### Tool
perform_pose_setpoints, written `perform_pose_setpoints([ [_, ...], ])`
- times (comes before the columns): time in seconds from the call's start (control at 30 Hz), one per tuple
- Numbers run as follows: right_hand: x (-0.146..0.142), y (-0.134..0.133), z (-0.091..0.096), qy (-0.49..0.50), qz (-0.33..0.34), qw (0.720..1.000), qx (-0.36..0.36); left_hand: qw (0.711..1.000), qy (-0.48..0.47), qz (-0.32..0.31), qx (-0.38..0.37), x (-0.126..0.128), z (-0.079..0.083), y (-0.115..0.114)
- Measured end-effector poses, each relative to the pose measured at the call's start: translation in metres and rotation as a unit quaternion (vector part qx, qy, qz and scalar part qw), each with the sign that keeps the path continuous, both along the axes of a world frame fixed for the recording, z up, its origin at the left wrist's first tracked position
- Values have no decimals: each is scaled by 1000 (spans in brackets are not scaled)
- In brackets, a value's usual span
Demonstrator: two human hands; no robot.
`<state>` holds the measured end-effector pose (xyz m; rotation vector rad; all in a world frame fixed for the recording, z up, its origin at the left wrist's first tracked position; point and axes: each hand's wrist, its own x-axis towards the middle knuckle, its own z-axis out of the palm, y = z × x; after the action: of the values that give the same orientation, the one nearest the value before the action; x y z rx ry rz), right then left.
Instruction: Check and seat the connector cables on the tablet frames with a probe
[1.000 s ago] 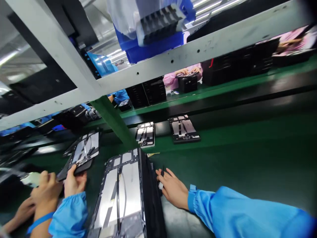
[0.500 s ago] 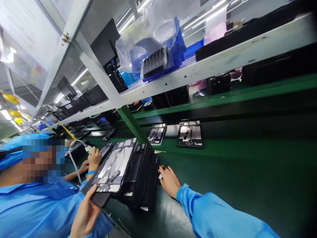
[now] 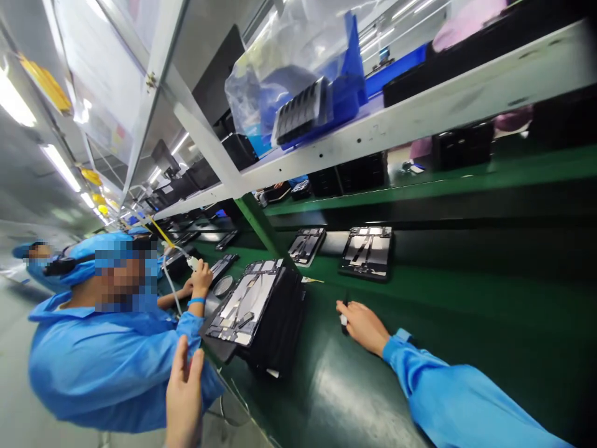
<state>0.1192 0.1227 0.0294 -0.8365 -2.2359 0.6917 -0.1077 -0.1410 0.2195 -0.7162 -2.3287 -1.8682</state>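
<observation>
My left hand [image 3: 185, 392] is raised with its fingers apart, in front of the near left corner of a stack and touching nothing. On top of that stack lies an opened tablet [image 3: 249, 302] showing silvery inner parts and ribbon cables; dark tablets or trays [image 3: 280, 330] are piled under it. My right hand [image 3: 366, 323] hovers over or rests on the green bench, right of the stack. Its fingers are closed round a small slim black-and-white tool [image 3: 344, 318], whose exact kind I cannot make out.
Two opened tablets, one at the left [image 3: 306, 246] and one at the right [image 3: 367, 252], lie farther back. A co-worker [image 3: 125, 348] in blue works at the left, holding a white corded tool [image 3: 192, 263]. A green post [image 3: 261, 224] and a shelf beam [image 3: 336, 146] stand behind the stack.
My left hand has let go of the tablet, which now lies on the stack. My right hand has moved right, away from the stack, with the small tool. The view has shifted.
</observation>
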Motion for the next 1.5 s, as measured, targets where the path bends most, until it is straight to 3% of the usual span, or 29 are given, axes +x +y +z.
perform_pose_setpoints([
  [0.07, 9, 15, -5, 23, -49, 999, -8, 984, 174, -29, 9, 32, -29, 1],
  [0.13, 15, 31, -8, 49, -126, 991, -22, 940, 274, -197, -52, 69, -67, 23],
  [0.2, 19, 45, -10, 72, -216, 973, -40, 881, 254, -366, -163, 101, -106, 71],
  [0.23, 21, 51, -11, 80, -257, 962, -48, 862, 232, -394, -219, 112, -123, 104],
  [0.27, 22, 56, -11, 87, -294, 950, -55, 871, 213, -365, -253, 119, -137, 140],
  [0.33, 24, 66, -10, 96, -350, 930, -62, 896, 186, -316, -252, 121, -155, 215],
  [0.43, 22, 80, -10, 98, -390, 913, -71, 921, 153, -267, -240, 108, -163, 307],
  [0.5, 19, 88, -10, 100, -386, 914, -79, 926, 135, -260, -239, 98, -165, 341],
  [0.57, 19, 93, -10, 114, -379, 914, -91, 925, 124, -269, -237, 92, -167, 351],
  [0.67, 36, 91, -9, 155, -379, 905, -119, 922, 119, -295, -222, 95, -167, 339],
  [0.8, 100, 59, -8, 195, -361, 900, -148, 892, 130, -383, -199, 126, -168, 294],
  [0.87, 145, 23, -6, 190, -339, 907, -161, 860, 136, -452, -193, 147, -170, 262],
  [0.97, 212, -54, 0, 152, -286, 927, -191, 798, 139, -553, -195, 173, -172, 204],
  [1.07, 259, -136, 8, 85, -222, 943, -231, 723, 159, -641, -205, 186, -175, 148],
  [1.1, 269, -158, 10, 62, -240, 940, -236, 696, 178, -663, -209, 188, -177, 133],
  [1.2, 281, -201, 11, 32, -301, 922, -242, 653, 245, -682, -220, 193, -180, 101],
  [1.3, 276, -218, 10, 29, -348, 911, -220, 664, 274, -662, -215, 194, -178, 91],
  [1.4, 261, -230, 15, 25, -389, 910, -139, 677, 274, -655, -193, 192, -169, 90],
  [1.5, 242, -237, 24, 44, -355, 931, -67, 672, 273, -669, -161, 196, -159, 89],
])
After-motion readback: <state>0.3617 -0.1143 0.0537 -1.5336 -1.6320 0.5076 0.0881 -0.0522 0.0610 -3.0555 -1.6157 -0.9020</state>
